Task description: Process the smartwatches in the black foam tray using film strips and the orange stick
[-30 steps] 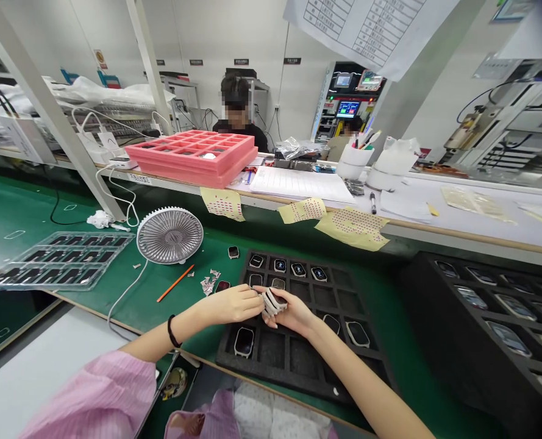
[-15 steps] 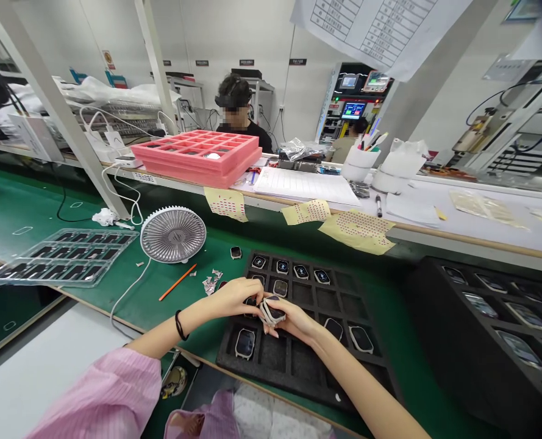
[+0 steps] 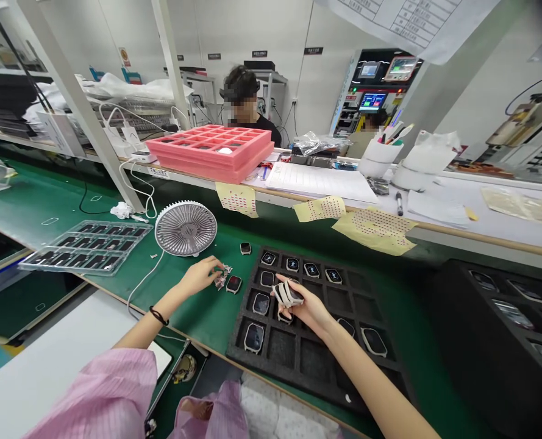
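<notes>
My right hand is closed around a small stack of silver-edged smartwatches, held above the black foam tray. Over on the green bench, my left hand has its fingers bent together at a little heap of film scraps; whatever is between the fingertips is too small to make out. Just right of that heap lies a dark-faced smartwatch, and a smaller-looking one lies farther back. Several watches sit face up in the tray's pockets, among them one in the near left pocket.
A white fan stands behind my left hand, its cable running toward the front edge. Clear trays of dark parts lie at left. A second black foam tray is at right. Pink foam trays rest on the shelf; a person sits beyond.
My left hand has left the watches and moved left to the film scraps. My right hand keeps the watches, now tilted with their edges showing. The view has turned slightly left.
</notes>
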{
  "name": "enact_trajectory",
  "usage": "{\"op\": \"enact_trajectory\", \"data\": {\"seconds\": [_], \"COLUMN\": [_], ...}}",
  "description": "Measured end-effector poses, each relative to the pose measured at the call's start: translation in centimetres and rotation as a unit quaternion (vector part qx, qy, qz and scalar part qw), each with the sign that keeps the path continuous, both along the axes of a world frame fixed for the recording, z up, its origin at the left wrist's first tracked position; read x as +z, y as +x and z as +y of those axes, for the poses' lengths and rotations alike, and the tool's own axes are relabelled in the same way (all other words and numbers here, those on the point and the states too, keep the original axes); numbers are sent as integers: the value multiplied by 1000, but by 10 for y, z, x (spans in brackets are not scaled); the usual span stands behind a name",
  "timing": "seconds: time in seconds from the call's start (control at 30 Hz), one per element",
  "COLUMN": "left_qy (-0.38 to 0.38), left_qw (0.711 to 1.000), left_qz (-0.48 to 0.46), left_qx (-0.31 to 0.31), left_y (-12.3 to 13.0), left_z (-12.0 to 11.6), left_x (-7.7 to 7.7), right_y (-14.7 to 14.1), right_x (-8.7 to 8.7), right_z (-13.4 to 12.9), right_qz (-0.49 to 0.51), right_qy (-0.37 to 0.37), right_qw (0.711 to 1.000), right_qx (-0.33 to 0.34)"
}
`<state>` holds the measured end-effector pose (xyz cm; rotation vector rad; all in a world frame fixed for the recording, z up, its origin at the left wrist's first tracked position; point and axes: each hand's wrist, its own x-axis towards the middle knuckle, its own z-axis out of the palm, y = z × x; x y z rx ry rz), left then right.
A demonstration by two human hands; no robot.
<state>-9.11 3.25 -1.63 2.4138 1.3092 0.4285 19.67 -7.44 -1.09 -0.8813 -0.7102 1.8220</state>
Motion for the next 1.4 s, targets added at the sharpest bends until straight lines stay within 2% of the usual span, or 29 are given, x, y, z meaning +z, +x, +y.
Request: {"op": "enact_trajectory", "data": {"seconds": [0.1, 0.2, 0.3, 0.43, 0.57, 0.63, 0.7, 0.77, 0.83, 0.93, 1.03, 1.17, 1.33, 1.4], "left_qy": [-15, -26, -37, -62, -39, -8, 6, 24, 50, 71, 75, 88, 168, 174], "left_qw": [999, 999, 999, 997, 996, 988, 966, 944, 929, 912, 902, 903, 912, 914], "left_qz": [30, 25, 16, -3, -54, -152, -237, -267, -283, -309, -314, -269, -196, -167], "left_qx": [29, 23, 32, 48, 55, -6, -102, -192, -233, -259, -288, -323, -318, -326], "left_y": [-20, -21, -17, -15, 3, 24, 49, 73, 91, 103, 103, 101, 101, 101], "left_z": [11, 16, 22, 26, 6, -15, -36, -53, -62, -61, -54, -47, -46, -47], "left_x": [-15, -22, -23, -15, 8, 21, 31, 36, 37, 35, 34, 33, 32, 33], "right_y": [-1, -3, -4, -3, -4, -5, -6, -6, -6, -6, -7, -7, -7, -7], "right_x": [0, -2, -4, -7, -8, -8, -8, -8, -8, -10, -11, -12, -13, -13], "right_z": [1, 1, 1, 3, 5, 5, 4, 3, 2, 1, 1, 0, 1, 1], "right_qz": [8, 12, 18, 30, 50, 67, 80, 87, 93, 99, 100, 109, 110, 110], "right_qy": [-11, -20, -28, -25, -29, -32, -33, -28, -18, -1, 7, 5, 3, -3], "right_qw": [1000, 1000, 999, 999, 998, 997, 995, 994, 994, 992, 991, 989, 988, 988], "right_qx": [-4, -1, -4, -4, 11, 29, 45, 55, 62, 76, 88, 97, 111, 109]}}
